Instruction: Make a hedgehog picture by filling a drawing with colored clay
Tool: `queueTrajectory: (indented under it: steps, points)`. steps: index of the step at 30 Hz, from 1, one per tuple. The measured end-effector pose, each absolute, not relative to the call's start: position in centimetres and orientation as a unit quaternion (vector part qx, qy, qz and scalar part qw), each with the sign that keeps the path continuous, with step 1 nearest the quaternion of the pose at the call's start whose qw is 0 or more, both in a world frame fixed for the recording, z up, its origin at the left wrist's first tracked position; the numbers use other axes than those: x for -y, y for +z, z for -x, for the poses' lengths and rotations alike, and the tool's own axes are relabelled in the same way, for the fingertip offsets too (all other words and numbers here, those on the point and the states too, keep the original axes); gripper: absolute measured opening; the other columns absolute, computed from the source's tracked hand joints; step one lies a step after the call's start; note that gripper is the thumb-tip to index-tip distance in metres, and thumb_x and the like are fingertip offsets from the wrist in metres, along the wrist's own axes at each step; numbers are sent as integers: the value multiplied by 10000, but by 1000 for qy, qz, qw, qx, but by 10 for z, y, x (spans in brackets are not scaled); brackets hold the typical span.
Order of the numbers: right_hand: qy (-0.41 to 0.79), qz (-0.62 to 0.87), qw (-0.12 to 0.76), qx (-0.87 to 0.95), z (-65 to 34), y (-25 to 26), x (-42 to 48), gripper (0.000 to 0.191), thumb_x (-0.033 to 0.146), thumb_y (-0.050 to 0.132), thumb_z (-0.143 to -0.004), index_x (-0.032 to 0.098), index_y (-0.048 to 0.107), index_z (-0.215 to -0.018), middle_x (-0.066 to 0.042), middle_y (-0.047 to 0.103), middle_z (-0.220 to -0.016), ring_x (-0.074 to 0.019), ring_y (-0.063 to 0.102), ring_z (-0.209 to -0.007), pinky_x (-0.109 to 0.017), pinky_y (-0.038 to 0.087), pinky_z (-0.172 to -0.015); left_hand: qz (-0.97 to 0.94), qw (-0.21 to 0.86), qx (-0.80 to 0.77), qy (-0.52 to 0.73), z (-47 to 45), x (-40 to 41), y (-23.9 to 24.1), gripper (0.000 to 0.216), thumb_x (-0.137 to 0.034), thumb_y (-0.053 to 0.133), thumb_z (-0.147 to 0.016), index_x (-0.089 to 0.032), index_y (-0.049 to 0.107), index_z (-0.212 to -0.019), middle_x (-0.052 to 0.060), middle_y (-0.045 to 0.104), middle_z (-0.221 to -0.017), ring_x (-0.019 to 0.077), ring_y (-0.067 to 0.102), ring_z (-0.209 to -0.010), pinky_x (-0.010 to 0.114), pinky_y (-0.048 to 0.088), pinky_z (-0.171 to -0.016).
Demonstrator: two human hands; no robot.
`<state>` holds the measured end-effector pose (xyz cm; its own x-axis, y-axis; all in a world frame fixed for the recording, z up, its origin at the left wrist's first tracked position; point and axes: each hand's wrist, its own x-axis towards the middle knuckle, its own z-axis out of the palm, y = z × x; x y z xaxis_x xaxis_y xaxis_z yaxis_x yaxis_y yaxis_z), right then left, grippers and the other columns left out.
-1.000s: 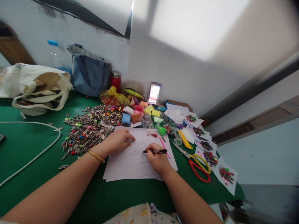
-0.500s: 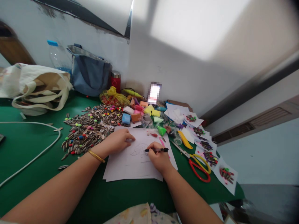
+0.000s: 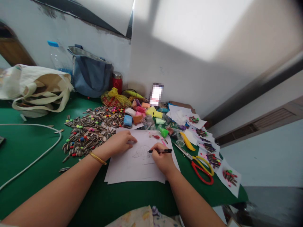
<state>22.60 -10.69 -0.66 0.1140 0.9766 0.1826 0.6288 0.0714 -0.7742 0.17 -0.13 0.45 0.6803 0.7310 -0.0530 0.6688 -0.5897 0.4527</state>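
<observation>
My right hand point(image 3: 162, 159) grips a black pen point(image 3: 163, 151), its tip at the right side of a line drawing point(image 3: 141, 152) on white paper point(image 3: 132, 173). The drawing looks like a small animal with a rounded, patterned back. Resting flat on the upper left of the sheet, my left hand point(image 3: 123, 142) has its fingers stretched out and holds nothing. Just beyond it spreads a pile of striped sunflower seeds point(image 3: 94, 126), mixed with small coloured pieces. A few small bits, one of them red point(image 3: 156, 136), lie on the sheet's top edge.
Scissors point(image 3: 202, 170) with red and yellow handles and a yellow cutter point(image 3: 187, 141) lie right of the paper. Packets of coloured clay point(image 3: 137, 119) sit behind. Small cards with seed pictures point(image 3: 229, 178) line the right edge. A white cable point(image 3: 35, 124) crosses the left side.
My right hand and the pen have shifted slightly to the right over the drawing. The left hand has stayed in place.
</observation>
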Motion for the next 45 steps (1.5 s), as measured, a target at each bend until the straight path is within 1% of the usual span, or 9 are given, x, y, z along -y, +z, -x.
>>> queueTrajectory:
  steps: [14, 21, 25, 31, 35, 45]
  points:
    - [229, 664, 382, 601, -231, -11, 104, 147, 201, 489, -723, 220, 629, -685, -5, 626, -676, -192, 568, -680, -294, 402, -606, -888, 224, -395, 72, -2, 2, 4, 332, -211, 639, -795, -273, 760, -1097, 60, 657, -1012, 223, 621, -947, 301, 442, -860]
    - [208, 663, 393, 603, -234, -9, 103, 149, 203, 484, -729, 220, 630, -707, -8, 630, -701, -204, 580, -723, -311, 423, -660, -887, 225, -398, 72, -2, 2, 3, 334, -218, 634, -799, -281, 756, -1104, 60, 654, -1016, 222, 622, -937, 302, 441, -847]
    - [211, 668, 384, 601, -234, -8, 103, 141, 193, 489, -725, 222, 622, -688, -5, 627, -691, -203, 580, -713, -310, 415, -650, -888, 225, -395, 70, -2, 1, 4, 332, -221, 628, -804, -277, 756, -1105, 61, 652, -1010, 218, 621, -937, 296, 440, -843]
    - [230, 639, 396, 618, -231, -8, 106, 152, 178, 476, -718, 217, 617, -679, -2, 610, -656, -188, 566, -670, -296, 406, -611, -888, 222, -396, 69, -2, 3, 5, 336, -210, 628, -802, -273, 756, -1107, 62, 651, -1011, 219, 618, -946, 296, 442, -854]
    - [256, 610, 382, 645, -224, -8, 111, 154, 162, 484, -729, 209, 625, -687, -6, 622, -673, -178, 579, -685, -284, 416, -619, -889, 221, -395, 70, -2, 2, 5, 333, -215, 630, -802, -265, 757, -1106, 65, 651, -994, 218, 617, -933, 297, 444, -853]
    - [256, 604, 362, 663, -216, -9, 113, 164, 147, 500, -750, 204, 653, -733, -10, 649, -715, -177, 598, -710, -279, 431, -643, -889, 223, -391, 76, -2, 1, 3, 332, -214, 637, -794, -260, 761, -1098, 68, 656, -987, 227, 618, -935, 309, 447, -849]
